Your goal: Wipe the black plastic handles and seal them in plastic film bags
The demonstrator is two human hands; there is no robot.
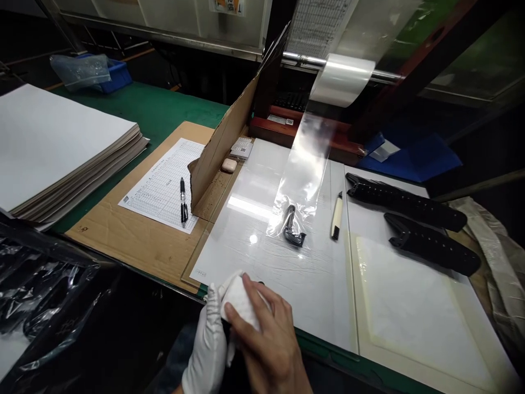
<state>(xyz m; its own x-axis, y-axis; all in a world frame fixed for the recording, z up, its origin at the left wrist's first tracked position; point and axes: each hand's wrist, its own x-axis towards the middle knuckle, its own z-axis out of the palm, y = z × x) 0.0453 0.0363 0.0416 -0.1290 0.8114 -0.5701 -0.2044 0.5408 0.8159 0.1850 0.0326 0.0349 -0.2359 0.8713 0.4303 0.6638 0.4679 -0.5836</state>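
Observation:
My left hand [209,339], in a white glove, is at the table's front edge, closed around something dark that is mostly hidden. My bare right hand [268,334] presses a folded white cloth [239,301] against it, fingers bent over the cloth. Beyond my hands, a small black part [292,230] lies under the end of a clear plastic film [305,158] that runs down from a roll [343,79]. A cutter with a pale handle [337,218] rests to the right of the film.
Two long black parts [406,201] [430,243] lie at the right. At left are a stack of white sheets [61,142], a printed form [158,183] and a pen [183,202]. A cardboard panel [223,145] stands upright beside a small pinkish case [229,165].

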